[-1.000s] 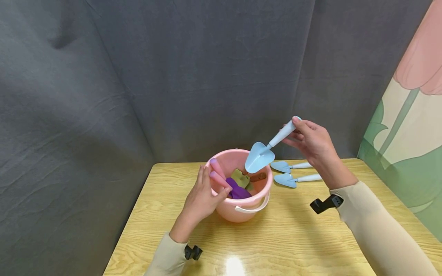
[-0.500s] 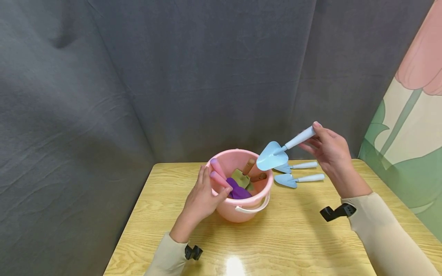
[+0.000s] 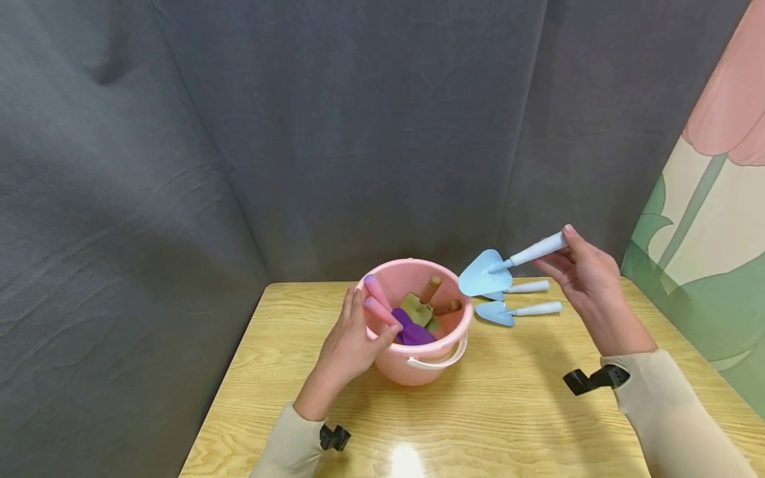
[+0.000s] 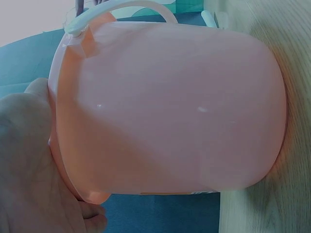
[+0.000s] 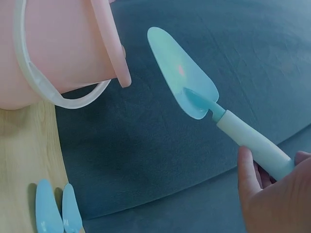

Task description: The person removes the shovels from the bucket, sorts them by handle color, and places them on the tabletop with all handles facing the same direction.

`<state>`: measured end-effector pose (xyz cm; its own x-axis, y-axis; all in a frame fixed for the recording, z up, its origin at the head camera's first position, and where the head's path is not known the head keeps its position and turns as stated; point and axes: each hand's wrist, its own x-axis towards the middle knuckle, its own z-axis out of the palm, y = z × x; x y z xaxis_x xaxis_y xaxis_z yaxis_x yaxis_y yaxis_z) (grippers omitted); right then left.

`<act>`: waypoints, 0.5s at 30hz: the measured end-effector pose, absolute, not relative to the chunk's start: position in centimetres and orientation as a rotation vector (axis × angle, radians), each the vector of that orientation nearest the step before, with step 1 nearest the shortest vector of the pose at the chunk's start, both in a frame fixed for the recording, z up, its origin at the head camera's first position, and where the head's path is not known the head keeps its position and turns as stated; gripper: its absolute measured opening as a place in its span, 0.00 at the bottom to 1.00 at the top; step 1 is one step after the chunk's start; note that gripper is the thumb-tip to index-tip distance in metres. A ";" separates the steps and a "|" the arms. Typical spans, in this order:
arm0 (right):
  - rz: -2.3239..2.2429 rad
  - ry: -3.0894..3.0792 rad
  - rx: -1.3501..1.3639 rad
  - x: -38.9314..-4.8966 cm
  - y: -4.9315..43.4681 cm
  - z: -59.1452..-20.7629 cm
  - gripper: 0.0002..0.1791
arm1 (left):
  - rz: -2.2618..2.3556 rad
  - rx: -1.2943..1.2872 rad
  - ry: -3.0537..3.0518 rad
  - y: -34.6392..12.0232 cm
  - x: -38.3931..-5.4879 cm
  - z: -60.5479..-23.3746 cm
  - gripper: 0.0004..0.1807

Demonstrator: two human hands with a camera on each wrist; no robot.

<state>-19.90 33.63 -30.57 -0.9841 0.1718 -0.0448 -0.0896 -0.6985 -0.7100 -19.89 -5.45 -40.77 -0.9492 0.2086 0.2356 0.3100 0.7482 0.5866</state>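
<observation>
A light blue trowel with a white-blue handle is held by its handle end in my right hand, blade pointing left. Its blade hangs in the air just right of the pink bucket's rim, partly over another trowel in the head view. My left hand holds the bucket at its left rim, thumb at the front; the left wrist view shows the palm against the rim. Inside the bucket lie pink-handled shovels with purple blades and green trowels with wooden handles.
Two more light blue trowels lie on the wooden table, the nearer trowel right of the bucket. A white bucket handle hangs at the front. Grey cloth stands behind; a flower-printed panel is on the right.
My right hand has carried the blue trowel rightward and slightly down, from above the bucket opening to beside its right rim. My left hand and the bucket have stayed put.
</observation>
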 end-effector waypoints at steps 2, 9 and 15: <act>2.786 -1.115 -0.170 -19.8 33.9 -30.8 0.11 | -0.975 -0.414 -2.793 -5.5 -19.9 -40.8 0.59; 2.812 -1.004 -0.187 -19.5 34.7 -32.0 0.17 | -0.981 -0.416 -2.784 -5.6 -19.9 -40.7 0.59; 2.839 -0.913 -0.208 -19.6 35.5 -33.3 0.16 | -0.990 -0.418 -2.776 -5.6 -19.9 -40.8 0.58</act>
